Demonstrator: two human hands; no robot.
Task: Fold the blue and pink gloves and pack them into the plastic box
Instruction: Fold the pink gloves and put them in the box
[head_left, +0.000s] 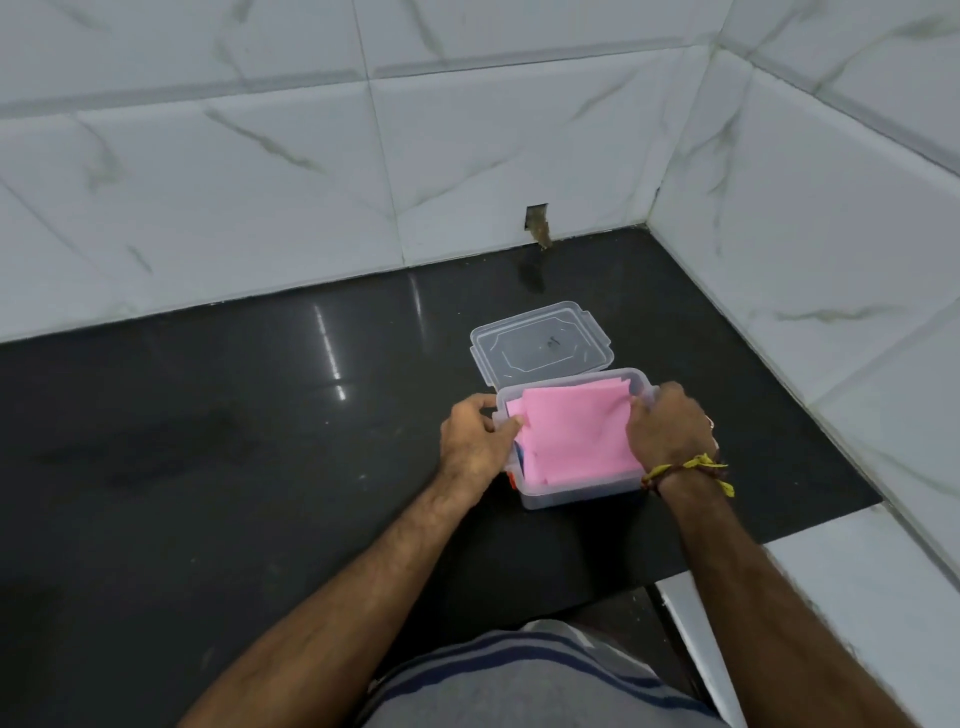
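The pink gloves (571, 431) cover nearly everything inside the plastic box (582, 493); only a blue sliver (521, 457) shows at their nine o'clock edge, too small to identify. The left hand (475, 441) hides the box's nine o'clock wall, the right hand (667, 426) its three o'clock wall. Both hands' fingertips are tucked out of sight. The worktop (208, 467) is cut off at the left edge.
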